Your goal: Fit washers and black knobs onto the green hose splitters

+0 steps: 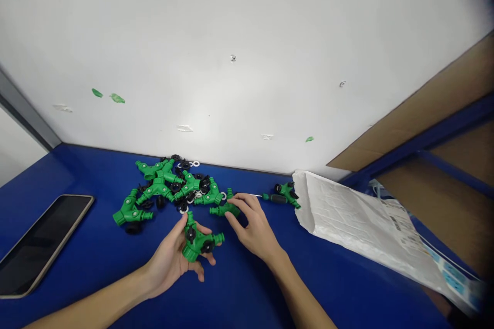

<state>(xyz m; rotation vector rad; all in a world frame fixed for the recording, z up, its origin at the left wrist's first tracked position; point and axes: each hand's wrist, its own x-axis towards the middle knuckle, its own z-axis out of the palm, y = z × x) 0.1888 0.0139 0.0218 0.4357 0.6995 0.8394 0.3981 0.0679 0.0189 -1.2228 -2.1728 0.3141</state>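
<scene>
My left hand (170, 262) holds a green plastic three-way hose connector (198, 242) with black valve knobs, its fingers curled around the body. My right hand (250, 227) sits just to the right, thumb and fingers closed on a smaller green plastic connector part (226, 209). Beyond both hands lies a heap of green three-way connectors (158, 187), mixed with black knobs (182, 207) and white washers (196, 163). Another green connector (287, 194) lies apart to the right, beside a black-and-green piece (276, 198).
All of this rests on a blue tabletop (262, 288) against a white wall (239, 51). A dark smartphone (42, 244) lies at the left. A white paper mailer bag (358, 226) with a printed label lies at the right, below brown cardboard (432, 118) in a blue frame.
</scene>
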